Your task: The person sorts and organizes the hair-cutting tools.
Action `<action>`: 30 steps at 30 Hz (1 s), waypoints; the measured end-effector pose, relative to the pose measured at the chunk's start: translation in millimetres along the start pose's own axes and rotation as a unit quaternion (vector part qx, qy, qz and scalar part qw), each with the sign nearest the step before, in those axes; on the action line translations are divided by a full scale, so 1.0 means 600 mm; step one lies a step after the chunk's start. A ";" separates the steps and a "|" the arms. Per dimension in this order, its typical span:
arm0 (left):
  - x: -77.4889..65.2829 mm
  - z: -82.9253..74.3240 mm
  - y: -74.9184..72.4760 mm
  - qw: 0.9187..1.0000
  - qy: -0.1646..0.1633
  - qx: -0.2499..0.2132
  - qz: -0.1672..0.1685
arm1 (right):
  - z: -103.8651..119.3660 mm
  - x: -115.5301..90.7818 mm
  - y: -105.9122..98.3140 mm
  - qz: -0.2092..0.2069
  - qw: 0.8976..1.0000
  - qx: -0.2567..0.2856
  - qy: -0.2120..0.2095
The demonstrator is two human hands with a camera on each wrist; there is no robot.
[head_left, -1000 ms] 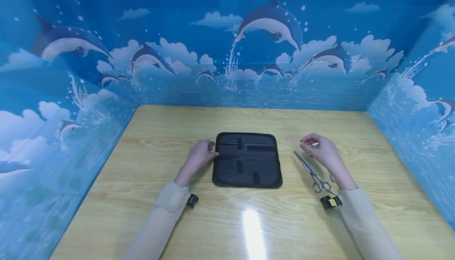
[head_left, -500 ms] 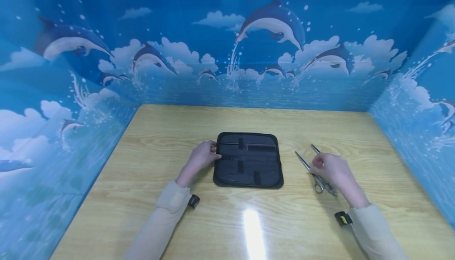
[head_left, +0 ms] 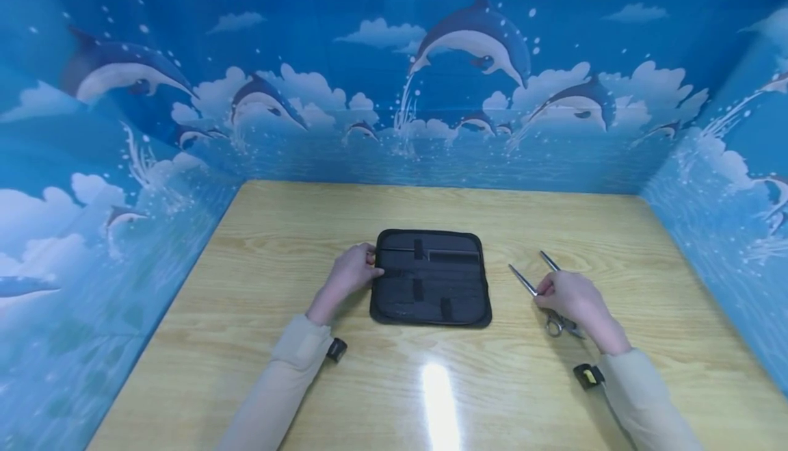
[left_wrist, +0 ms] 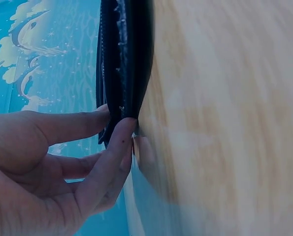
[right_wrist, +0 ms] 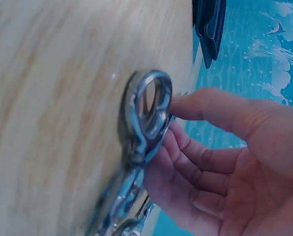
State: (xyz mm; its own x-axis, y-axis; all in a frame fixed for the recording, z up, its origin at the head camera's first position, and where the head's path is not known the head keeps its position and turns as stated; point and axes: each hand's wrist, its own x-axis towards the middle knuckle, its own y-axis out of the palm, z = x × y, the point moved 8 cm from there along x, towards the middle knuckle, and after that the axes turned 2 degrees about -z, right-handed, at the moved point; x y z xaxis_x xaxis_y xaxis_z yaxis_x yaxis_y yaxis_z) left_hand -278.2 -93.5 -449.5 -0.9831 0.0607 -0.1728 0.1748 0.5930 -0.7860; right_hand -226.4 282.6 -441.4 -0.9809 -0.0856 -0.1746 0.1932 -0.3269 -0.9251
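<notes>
A black zip case (head_left: 431, 290) lies unfolded on the table in the head view. It has elastic loops inside, and a dark tail comb (head_left: 453, 256) sits in its upper part. My left hand (head_left: 352, 274) pinches the case's left edge between thumb and fingers, which the left wrist view also shows. To the right of the case is a pair of metal scissors (head_left: 522, 280). My right hand (head_left: 574, 296) pinches these scissors around their middle. Their finger ring (right_wrist: 147, 105) shows close up in the right wrist view. A second pair of scissors (head_left: 550, 260) lies partly hidden under that hand.
The wood-grain table (head_left: 295, 218) is bordered by a blue dolphin-print curtain (head_left: 382, 157) at the back and on both sides. A bright light reflection falls on the table in front of the case. Small black cameras sit at both wrists.
My right hand has come down and toward me onto the scissors, and its fingers have closed on them. The scissors have shifted slightly. My left hand stays at the case's edge.
</notes>
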 end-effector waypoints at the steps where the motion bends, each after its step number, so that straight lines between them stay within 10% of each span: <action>1: 0.000 0.000 0.000 1.000 -0.002 -0.003 0.001 | -0.001 0.001 0.001 0.003 1.000 0.003 0.003; 22: 0.003 0.003 0.004 1.000 -0.010 -0.016 0.001 | -0.027 0.011 0.008 0.002 0.992 0.129 -0.017; 30: 0.004 0.003 0.003 1.000 -0.009 -0.004 0.003 | -0.034 0.009 0.025 0.048 0.955 0.291 0.021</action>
State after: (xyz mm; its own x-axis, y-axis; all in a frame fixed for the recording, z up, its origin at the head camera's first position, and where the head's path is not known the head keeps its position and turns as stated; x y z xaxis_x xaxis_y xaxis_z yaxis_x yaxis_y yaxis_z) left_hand -279.9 -94.0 -452.4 -0.9807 0.0506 -0.1887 0.1809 0.5997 -0.7795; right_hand -229.0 296.5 -462.9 -0.9560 -0.1076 -0.2730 0.2492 -0.7888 -0.5619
